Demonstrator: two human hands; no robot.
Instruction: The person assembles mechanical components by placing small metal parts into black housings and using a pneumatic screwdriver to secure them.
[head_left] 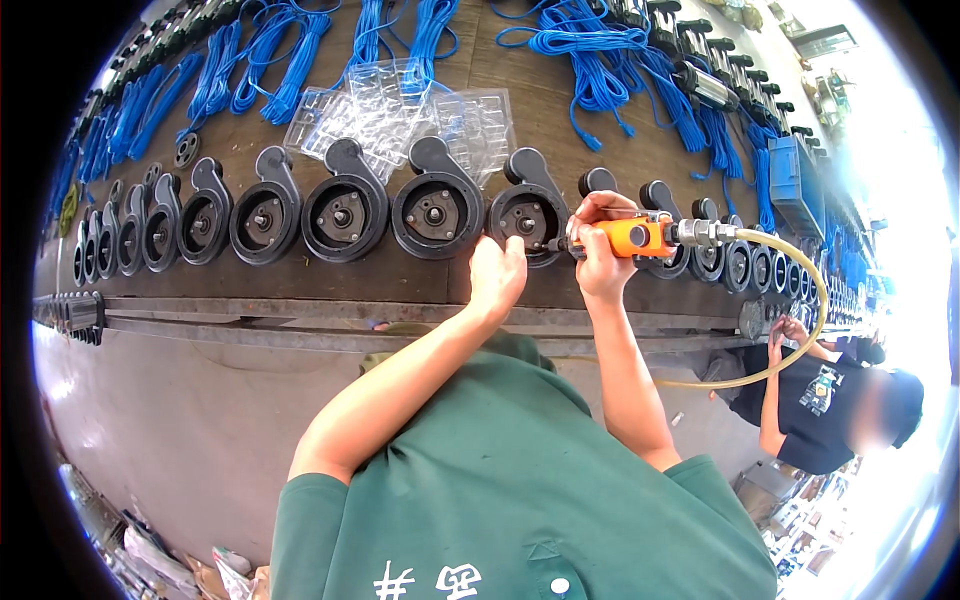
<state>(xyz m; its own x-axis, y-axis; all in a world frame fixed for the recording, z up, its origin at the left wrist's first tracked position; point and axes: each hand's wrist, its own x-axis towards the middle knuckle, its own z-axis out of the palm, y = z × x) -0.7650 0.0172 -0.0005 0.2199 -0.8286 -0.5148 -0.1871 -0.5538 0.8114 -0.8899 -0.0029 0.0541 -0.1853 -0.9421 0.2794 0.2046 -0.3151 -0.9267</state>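
A round black housing (528, 205) with a metal inner plate and a curved neck lies in front of me on the workbench. My left hand (497, 272) is closed at its near left rim, fingers curled and partly hidden. In my right hand (600, 250) is an orange air screwdriver (637, 237), held sideways with its bit end pointing left at the housing's right side. Whether the bit touches a screw I cannot make out. A metal fitting (703, 233) joins the tool to a yellowish air hose (822, 300) that loops down on the right.
More such housings (437, 213) run in a row along the brown bench (470, 100). Behind them lie clear plastic trays (390, 115) and bundles of blue cable (585, 45). A blue crate (795, 185) stands at right. A co-worker (815, 400) is at the bench's right end.
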